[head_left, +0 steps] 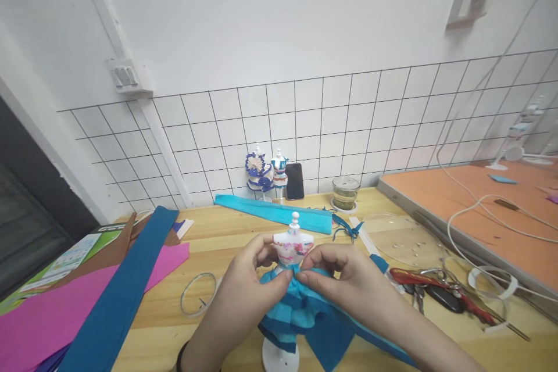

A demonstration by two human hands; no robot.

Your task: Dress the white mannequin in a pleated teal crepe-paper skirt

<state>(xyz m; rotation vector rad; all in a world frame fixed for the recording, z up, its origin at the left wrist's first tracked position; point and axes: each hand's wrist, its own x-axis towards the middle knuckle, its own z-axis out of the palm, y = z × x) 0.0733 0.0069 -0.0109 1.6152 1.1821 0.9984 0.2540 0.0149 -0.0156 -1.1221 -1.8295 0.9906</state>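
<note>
A small white dress-form mannequin (293, 244) with pink smears on its chest stands upright on a round white base (280, 356). Gathered blue crepe paper (292, 308), turquoise above and darker below, wraps its waist like a skirt. My left hand (257, 279) curls round the waist from the left, its thumb pressing the paper at the front. From the right, my right hand (337, 273) pinches the paper's gathered top edge between thumb and fingers. A loose length of the blue paper trails right beneath my right forearm.
Crepe-paper strips (117, 290) lie at left near a clear tape roll (199, 295). Behind stand two dressed mini mannequins (260, 174), a phone (294, 181) and a glass cup (346, 192). Keys (444, 296) lie at right, beside an orange-topped table (479, 203).
</note>
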